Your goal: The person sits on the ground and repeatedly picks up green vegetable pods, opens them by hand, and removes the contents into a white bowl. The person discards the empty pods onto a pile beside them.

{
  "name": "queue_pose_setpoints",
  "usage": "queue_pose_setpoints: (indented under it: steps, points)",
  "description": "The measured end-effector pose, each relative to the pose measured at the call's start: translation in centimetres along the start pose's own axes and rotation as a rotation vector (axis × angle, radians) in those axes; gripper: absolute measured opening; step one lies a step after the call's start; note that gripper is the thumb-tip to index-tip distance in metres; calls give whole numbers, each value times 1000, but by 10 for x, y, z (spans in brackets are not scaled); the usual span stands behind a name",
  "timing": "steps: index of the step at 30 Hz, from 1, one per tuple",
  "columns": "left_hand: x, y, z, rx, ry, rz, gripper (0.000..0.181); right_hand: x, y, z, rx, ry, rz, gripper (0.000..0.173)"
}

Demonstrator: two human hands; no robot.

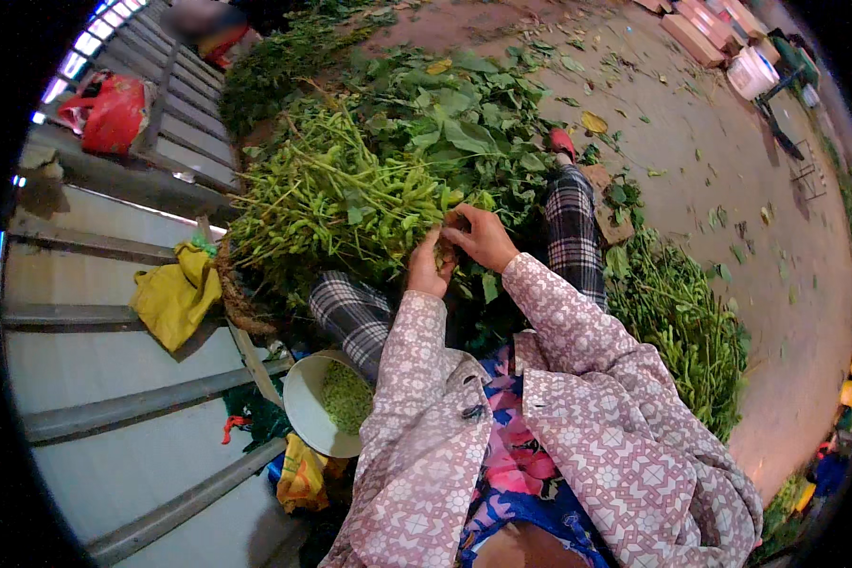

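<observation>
My left hand [429,268] and my right hand [484,238] meet over my lap, fingertips nearly touching. The fingers of both are bent inward, and whatever lies between them is too small and covered to make out. Just beyond them rests a heap of picked soybean plants [355,184], with green pods on thin stems. Some pods reach right up to my right fingertips. Broad green leaves [468,135] spread over the ground behind. Beside my left leg a white bucket [304,405] leans, holding small green shelled beans [346,397].
More bean plants [689,326] lie to my right. On the left stands a metal-railed panel [99,284] with a yellow cloth [177,295] and a red bag [113,113]. Cardboard boxes [703,32] and a white pail [751,72] stand far right on the concrete floor [781,263].
</observation>
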State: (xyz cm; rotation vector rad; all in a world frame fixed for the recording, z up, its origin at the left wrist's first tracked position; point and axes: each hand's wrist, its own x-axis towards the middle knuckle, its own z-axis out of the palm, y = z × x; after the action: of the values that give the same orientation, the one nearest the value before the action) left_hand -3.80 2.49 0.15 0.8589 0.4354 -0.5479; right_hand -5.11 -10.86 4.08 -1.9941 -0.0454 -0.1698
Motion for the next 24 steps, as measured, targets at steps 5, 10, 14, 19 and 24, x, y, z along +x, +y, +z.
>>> queue_pose_setpoints:
  steps: [5, 10, 14, 19, 24]
  points:
    - [-3, 9, -4, -31, -103, -79, 21, -5, 6, 1, 20, -92, 201, 22]
    - [4, 11, -5, 111, -112, 43, 19, -15, 2, 3, 142, -264, 118, 26]
    - [12, 3, -15, 55, -126, 63, 15, -16, 8, 7, 253, -271, 75, 20]
    - [9, 13, -12, -124, -180, -164, 12, -15, -10, -8, 948, -430, 702, 13]
    - [-15, 19, 3, 257, -230, 50, 14, -16, -13, -3, 729, -381, 704, 12]
